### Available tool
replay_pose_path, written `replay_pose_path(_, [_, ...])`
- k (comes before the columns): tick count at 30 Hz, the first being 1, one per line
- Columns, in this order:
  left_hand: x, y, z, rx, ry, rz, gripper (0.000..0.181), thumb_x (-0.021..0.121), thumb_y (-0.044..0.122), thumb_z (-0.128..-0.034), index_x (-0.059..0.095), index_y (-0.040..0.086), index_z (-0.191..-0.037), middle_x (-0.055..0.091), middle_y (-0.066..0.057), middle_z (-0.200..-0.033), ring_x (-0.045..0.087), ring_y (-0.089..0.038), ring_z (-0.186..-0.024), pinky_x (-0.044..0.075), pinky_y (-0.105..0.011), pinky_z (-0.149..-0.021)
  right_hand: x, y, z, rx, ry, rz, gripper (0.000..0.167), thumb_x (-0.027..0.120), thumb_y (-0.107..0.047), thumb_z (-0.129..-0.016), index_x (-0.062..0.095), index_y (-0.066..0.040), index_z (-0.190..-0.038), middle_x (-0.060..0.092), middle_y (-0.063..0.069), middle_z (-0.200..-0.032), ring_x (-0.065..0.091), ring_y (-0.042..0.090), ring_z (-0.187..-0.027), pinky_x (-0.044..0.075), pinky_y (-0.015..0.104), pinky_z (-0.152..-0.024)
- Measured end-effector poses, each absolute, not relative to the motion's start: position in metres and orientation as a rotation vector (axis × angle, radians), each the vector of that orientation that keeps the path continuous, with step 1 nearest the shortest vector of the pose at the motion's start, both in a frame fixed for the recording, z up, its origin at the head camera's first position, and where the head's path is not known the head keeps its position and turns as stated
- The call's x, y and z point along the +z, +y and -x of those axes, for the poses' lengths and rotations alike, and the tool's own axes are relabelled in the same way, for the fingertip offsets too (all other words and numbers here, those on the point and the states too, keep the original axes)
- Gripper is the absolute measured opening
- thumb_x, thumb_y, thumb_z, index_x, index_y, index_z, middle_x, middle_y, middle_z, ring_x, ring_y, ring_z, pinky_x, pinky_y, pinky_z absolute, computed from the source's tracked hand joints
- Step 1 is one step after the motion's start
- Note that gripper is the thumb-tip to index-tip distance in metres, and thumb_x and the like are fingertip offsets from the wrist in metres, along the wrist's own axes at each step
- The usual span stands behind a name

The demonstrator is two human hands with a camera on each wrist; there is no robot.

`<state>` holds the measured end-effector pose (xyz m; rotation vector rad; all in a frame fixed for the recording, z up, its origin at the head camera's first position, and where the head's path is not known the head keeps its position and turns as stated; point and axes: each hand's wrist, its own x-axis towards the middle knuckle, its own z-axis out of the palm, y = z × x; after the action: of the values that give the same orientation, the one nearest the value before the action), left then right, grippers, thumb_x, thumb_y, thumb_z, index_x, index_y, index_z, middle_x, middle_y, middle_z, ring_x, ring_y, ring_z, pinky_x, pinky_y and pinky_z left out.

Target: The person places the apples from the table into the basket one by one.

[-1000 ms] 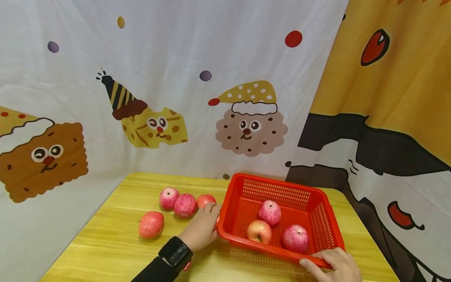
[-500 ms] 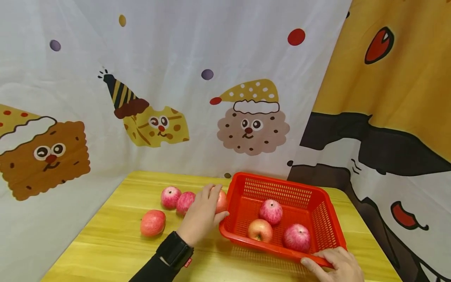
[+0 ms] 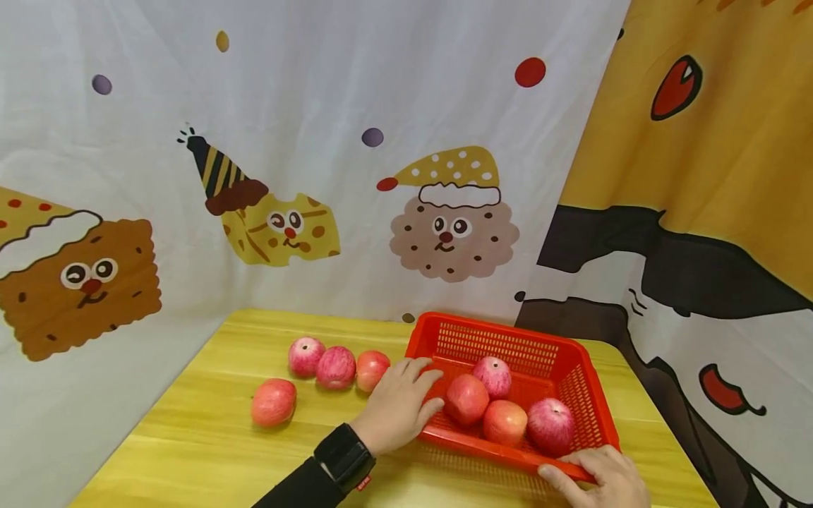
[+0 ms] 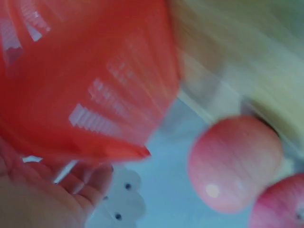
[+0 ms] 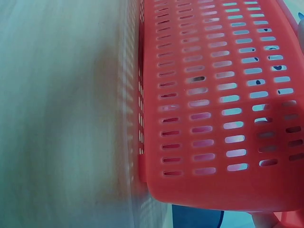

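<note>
A red plastic basket stands on the table with several apples inside, among them a reddish apple touching its neighbours. My left hand is over the basket's left rim, fingers spread and holding nothing, just left of that apple. At the front right corner my right hand grips the rim between thumb and fingers. The right wrist view shows mostly the basket's slotted wall. In the blurred left wrist view, the left hand appears beside the basket rim.
Left of the basket lie a row of apples, namely a striped pink apple, another pink apple and a red apple. A separate apple lies nearer on the yellow wooden table. A printed curtain hangs behind.
My left hand took an apple from beside the basket, carried it rightward over the rim and let it go inside. Apples in the basket shifted right. The right hand stayed on the rim.
</note>
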<state>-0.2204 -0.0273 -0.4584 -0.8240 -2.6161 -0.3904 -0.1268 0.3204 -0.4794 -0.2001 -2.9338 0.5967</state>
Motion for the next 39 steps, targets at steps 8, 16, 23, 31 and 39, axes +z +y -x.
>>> replay_pose_path(8, [-0.471,-0.069,0.24,-0.195,-2.608,0.519,0.035,0.069,0.009,-0.0963,0.064,-0.001,-0.129,0.067,-0.026,-0.134,0.06,-0.045,-0.135,0.042,-0.063,-0.12,-0.477,0.319,0.128,0.579,-2.946,0.22,0.057,0.074,-0.085,-0.075,0.082,-0.03,-0.088,0.077,-0.011,-0.092,0.055,0.016,-0.092,0.048,0.036,-0.082])
replay_pose_path(16, [-0.485,-0.072,0.245,0.1,-2.573,0.567,0.067,0.096,0.034,-0.0731,0.064,0.004,-0.123,0.066,-0.021,-0.123,0.062,-0.038,-0.122,0.048,-0.051,-0.116,-0.478,0.318,0.128,0.585,-2.944,0.224,0.058,0.074,-0.086,-0.075,0.082,-0.03,-0.09,0.078,-0.011,-0.093,0.055,0.015,-0.091,0.047,0.036,-0.082])
replay_pose_path(23, [-0.487,-0.072,0.246,0.115,-2.593,0.572,0.066,0.097,0.037,-0.0741,0.064,0.005,-0.121,0.062,-0.017,-0.109,0.058,-0.033,-0.102,0.059,-0.038,-0.09,-0.479,0.32,0.126,0.564,-2.938,0.217,0.059,0.074,-0.086,-0.075,0.083,-0.03,-0.093,0.079,-0.01,-0.096,0.055,0.016,-0.093,0.048,0.038,-0.083])
replay_pose_path(31, [-0.485,-0.071,0.245,-0.056,-2.648,0.559,0.061,0.097,0.033,-0.0754,0.065,0.009,-0.122,0.061,-0.019,-0.119,0.057,-0.036,-0.106,0.065,-0.037,-0.073,-0.484,0.322,0.128,0.55,-2.921,0.237,0.063,0.073,-0.088,-0.073,0.084,-0.03,-0.093,0.078,-0.009,-0.094,0.054,0.016,-0.09,0.045,0.034,-0.078])
replay_pose_path(39, [-0.484,-0.072,0.249,-0.104,-2.678,0.565,0.06,0.095,0.034,-0.0778,0.067,0.011,-0.125,0.065,-0.017,-0.12,0.061,-0.035,-0.104,0.065,-0.041,-0.074,-0.49,0.327,0.132,0.532,-2.941,0.217,0.067,0.07,-0.092,-0.07,0.083,-0.031,-0.095,0.079,-0.007,-0.098,0.056,0.018,-0.091,0.047,0.036,-0.078])
